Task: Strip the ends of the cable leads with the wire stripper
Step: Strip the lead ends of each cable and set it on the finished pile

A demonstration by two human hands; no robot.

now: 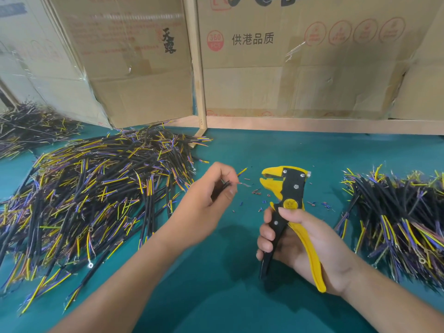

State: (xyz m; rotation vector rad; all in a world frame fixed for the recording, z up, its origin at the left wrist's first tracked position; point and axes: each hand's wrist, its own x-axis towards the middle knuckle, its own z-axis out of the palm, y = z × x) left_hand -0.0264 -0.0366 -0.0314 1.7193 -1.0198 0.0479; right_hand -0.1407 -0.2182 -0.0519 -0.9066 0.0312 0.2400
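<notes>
The desk is a plain teal green. The wire stripper has a yellow head, a black middle plate with silver rivets and a yellow round badge, one yellow handle and one black. The cable in the left hand is black-sheathed, with a yellow lead and a reddish lead showing at its end. The large cable pile on the left is black with yellow, blue-violet and brownish leads; the right cable pile shows the same mix. Insulation scraps dotting the desk are red and blue. The cardboard boxes behind are tan, printed with red round stamps and black characters.
</notes>
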